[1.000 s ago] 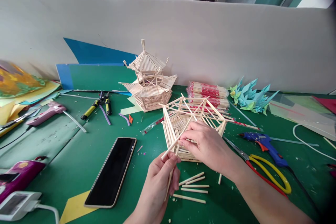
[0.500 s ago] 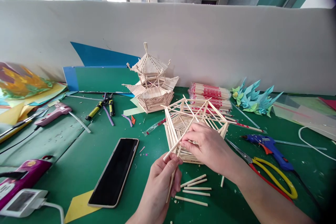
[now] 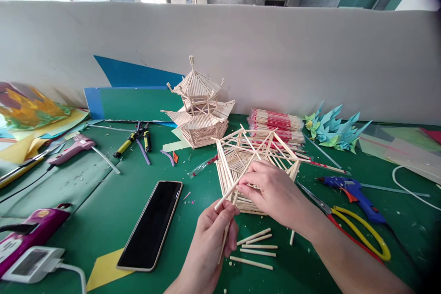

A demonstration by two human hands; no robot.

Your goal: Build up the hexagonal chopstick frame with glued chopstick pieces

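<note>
An open frame of thin wooden sticks (image 3: 222, 172), with a woven-looking stick floor, stands in front of me. My left hand (image 3: 217, 232) is closed at its near left corner, with a wooden stick (image 3: 223, 241) running down through the fingers. My right hand (image 3: 265, 188) pinches another wooden stick (image 3: 228, 195) that slants down to the left, its lower end by my left thumb. Where the sticks meet the frame is partly hidden by my fingers. Several short cut sticks (image 3: 258, 246) lie on the green table just below the hands.
Behind stands a stick pagoda (image 3: 198, 105), beside bundled sticks (image 3: 275, 121). Scissors (image 3: 361, 232) and a blue glue gun (image 3: 354, 195) lie right. A phone (image 3: 151, 225), pink glue gun (image 3: 74, 148), pliers (image 3: 132, 140) and power strip (image 3: 37, 225) are left. Blue paper leaves (image 3: 337, 128) stand back right.
Both hands keep nearly the same pose and grip on the sticks. The view has shifted very slightly; nothing on the table has visibly moved.
</note>
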